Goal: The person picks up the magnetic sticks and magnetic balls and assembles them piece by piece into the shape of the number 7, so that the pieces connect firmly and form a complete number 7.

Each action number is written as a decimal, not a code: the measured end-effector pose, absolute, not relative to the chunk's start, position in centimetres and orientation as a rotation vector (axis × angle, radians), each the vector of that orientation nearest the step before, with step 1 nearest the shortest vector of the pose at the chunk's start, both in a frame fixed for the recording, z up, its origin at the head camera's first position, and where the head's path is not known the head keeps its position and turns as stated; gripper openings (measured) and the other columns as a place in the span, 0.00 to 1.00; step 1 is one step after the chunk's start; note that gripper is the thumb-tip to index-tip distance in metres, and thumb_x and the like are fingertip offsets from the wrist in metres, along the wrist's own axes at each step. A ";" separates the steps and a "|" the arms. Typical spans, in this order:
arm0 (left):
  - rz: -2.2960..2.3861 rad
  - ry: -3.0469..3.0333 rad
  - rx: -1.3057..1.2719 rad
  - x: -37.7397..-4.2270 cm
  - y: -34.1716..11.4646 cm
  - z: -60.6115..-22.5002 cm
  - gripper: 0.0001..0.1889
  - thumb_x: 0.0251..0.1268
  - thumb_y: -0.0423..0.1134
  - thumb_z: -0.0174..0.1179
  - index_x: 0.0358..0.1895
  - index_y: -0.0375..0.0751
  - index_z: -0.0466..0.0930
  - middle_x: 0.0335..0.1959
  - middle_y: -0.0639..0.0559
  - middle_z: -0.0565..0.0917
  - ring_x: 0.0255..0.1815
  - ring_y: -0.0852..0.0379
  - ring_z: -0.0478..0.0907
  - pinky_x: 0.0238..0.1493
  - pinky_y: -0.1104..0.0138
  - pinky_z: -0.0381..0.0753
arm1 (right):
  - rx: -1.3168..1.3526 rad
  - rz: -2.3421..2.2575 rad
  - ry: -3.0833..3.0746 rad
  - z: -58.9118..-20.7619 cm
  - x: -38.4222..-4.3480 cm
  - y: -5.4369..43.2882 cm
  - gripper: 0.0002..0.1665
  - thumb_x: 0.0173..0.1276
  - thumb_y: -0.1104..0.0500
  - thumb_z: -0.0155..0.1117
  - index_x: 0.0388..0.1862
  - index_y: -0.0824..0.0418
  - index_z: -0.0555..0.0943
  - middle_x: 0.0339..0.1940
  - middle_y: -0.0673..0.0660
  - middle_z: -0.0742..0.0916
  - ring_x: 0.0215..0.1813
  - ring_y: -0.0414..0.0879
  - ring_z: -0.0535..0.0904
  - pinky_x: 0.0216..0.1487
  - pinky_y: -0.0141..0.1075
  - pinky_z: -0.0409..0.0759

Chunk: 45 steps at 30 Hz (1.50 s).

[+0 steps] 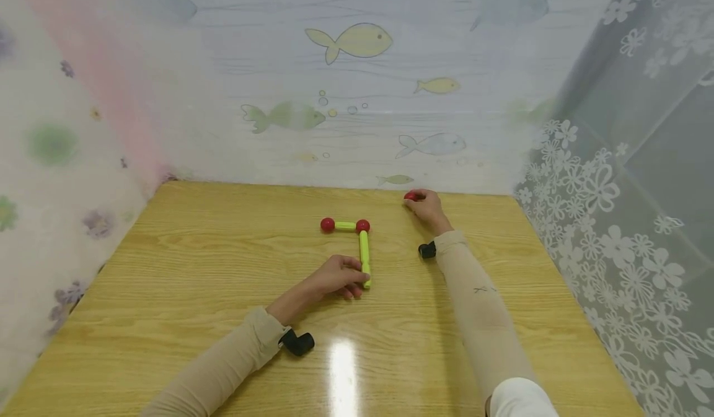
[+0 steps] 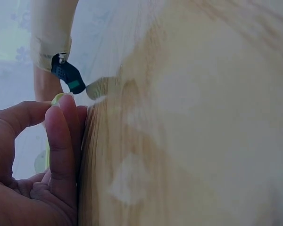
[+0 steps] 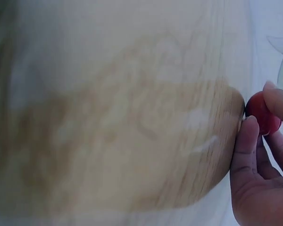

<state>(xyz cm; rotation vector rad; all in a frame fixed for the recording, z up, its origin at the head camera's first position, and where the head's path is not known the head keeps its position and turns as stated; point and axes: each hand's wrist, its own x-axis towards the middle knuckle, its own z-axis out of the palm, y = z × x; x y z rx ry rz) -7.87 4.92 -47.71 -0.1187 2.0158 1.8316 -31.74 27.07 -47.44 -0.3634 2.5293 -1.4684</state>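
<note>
Near the back edge of the table, my right hand (image 1: pixel 426 209) pinches a red ball (image 1: pixel 410 196) between thumb and fingers; the right wrist view shows the red ball (image 3: pixel 263 113) close against the wood. My left hand (image 1: pixel 337 276) pinches the near end of a long yellow-green stick (image 1: pixel 364 246) lying on the table. That stick's far end meets a second red ball (image 1: pixel 363 225). A shorter yellow-green stick (image 1: pixel 345 225) runs left from it to a third red ball (image 1: pixel 327 224), forming a corner. In the left wrist view, the stick's tip (image 2: pixel 58 98) shows between thumb and fingers.
The wood-grain table (image 1: pixel 223 268) reaches back to a curtain printed with fish (image 1: pixel 365 40). Floral sheets hang at both sides, with a lace-flower one (image 1: pixel 630 250) on the right. Black wrist cameras (image 1: pixel 298 344) sit on both sleeves.
</note>
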 end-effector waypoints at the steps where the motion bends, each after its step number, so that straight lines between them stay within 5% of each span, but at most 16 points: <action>1: 1.829 2.019 -0.120 -7.9 4.9 -47.7 0.23 0.70 0.39 0.66 0.60 0.28 0.73 0.31 0.45 0.88 0.24 0.60 0.84 0.25 0.70 0.83 | -0.356 -1.472 2.524 -47.4 -31.8 27.1 0.26 0.76 0.58 0.64 0.67 0.70 0.75 0.64 0.69 0.79 0.64 0.61 0.75 0.66 0.48 0.75; 9: 1.823 2.021 -0.133 -8.3 4.8 -47.8 0.24 0.70 0.39 0.65 0.61 0.27 0.72 0.31 0.44 0.88 0.23 0.60 0.84 0.24 0.71 0.82 | -0.324 -1.483 2.509 -47.5 -31.7 27.3 0.26 0.75 0.57 0.66 0.66 0.68 0.77 0.64 0.69 0.79 0.60 0.59 0.77 0.58 0.43 0.78; 17: 1.852 1.978 -0.136 -8.7 4.4 -48.0 0.23 0.70 0.38 0.65 0.61 0.28 0.71 0.30 0.45 0.87 0.23 0.60 0.84 0.23 0.71 0.82 | -0.261 -1.550 2.363 -47.1 -30.9 28.0 0.28 0.74 0.58 0.66 0.70 0.66 0.75 0.70 0.68 0.76 0.69 0.60 0.71 0.70 0.48 0.73; 45: 1.849 1.971 -0.114 -8.7 4.0 -47.6 0.24 0.71 0.38 0.64 0.63 0.26 0.71 0.29 0.45 0.87 0.23 0.61 0.84 0.24 0.71 0.83 | -0.372 -1.335 2.449 -46.1 -28.1 28.1 0.30 0.62 0.63 0.77 0.62 0.70 0.79 0.59 0.69 0.82 0.60 0.61 0.79 0.63 0.48 0.79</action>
